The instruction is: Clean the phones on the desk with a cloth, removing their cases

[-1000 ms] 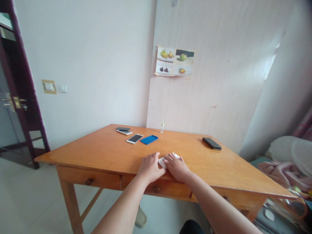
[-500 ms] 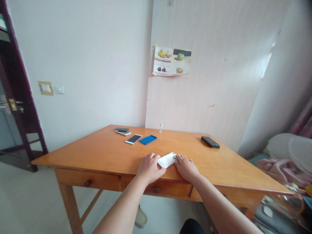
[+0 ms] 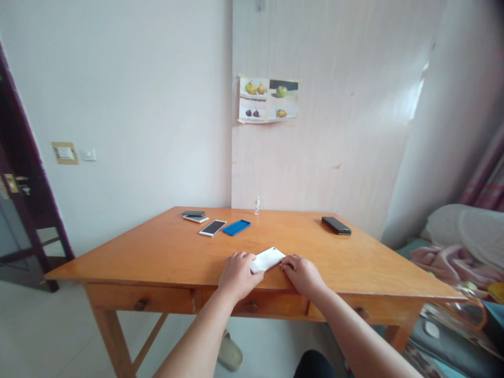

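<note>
A white phone (image 3: 268, 259) lies back up on the wooden table (image 3: 157, 257), its dark camera spot at the far right corner. My left hand (image 3: 239, 273) grips the phone's left end, thumb along the near edge and fingers at the far side. At the opposite end, my right hand (image 3: 302, 273) is closed, fingertips curled together beside the phone's right edge. Something small and dark shows under those fingertips, too small to name.
Beyond my hands lie a blue phone case (image 3: 237, 227), a white phone with a dark screen (image 3: 213, 228) and stacked phones (image 3: 195, 216). A small clear bottle (image 3: 257, 206) stands at the back. A black wallet-like object (image 3: 336, 226) lies at right.
My right hand's fingers, earlier stretched over the phone's right end with a small greyish thing beneath, are now curled in at its edge. My left hand keeps its hold. The view has shifted slightly.
</note>
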Motion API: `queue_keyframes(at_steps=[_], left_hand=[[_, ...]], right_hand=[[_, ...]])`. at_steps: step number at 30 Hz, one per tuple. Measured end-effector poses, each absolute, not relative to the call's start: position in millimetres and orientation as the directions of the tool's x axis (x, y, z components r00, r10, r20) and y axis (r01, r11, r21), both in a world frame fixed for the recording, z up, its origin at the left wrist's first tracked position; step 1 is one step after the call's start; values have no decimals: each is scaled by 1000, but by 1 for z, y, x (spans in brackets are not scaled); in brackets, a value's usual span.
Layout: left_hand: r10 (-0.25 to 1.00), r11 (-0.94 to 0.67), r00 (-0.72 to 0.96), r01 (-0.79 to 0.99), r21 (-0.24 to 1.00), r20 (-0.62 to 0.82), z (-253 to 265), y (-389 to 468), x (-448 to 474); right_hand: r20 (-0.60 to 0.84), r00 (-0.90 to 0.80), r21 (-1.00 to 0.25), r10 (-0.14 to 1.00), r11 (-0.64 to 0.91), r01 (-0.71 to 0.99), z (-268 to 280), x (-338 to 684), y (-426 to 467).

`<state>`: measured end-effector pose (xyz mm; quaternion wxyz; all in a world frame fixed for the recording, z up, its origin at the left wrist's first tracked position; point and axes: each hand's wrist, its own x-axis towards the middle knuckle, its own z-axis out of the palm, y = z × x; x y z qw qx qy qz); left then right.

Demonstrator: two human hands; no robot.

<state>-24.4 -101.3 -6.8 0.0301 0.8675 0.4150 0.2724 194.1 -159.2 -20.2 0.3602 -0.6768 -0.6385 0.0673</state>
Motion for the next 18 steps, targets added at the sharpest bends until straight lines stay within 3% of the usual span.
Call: queue_keyframes(at_steps=[6, 10, 18], left_hand=[[737, -658, 477, 670, 344, 480, -2, -106, -26], [748, -655, 468, 636, 408, 470, 2, -107, -28], [724, -681, 481, 611, 403, 493, 2, -106, -31]], right_hand=[[372, 382, -770, 846, 51, 636, -26, 203, -141], [321, 415, -885, 852, 113, 453, -29, 199, -134], [295, 436, -954, 851, 236, 185, -20, 187, -122]])
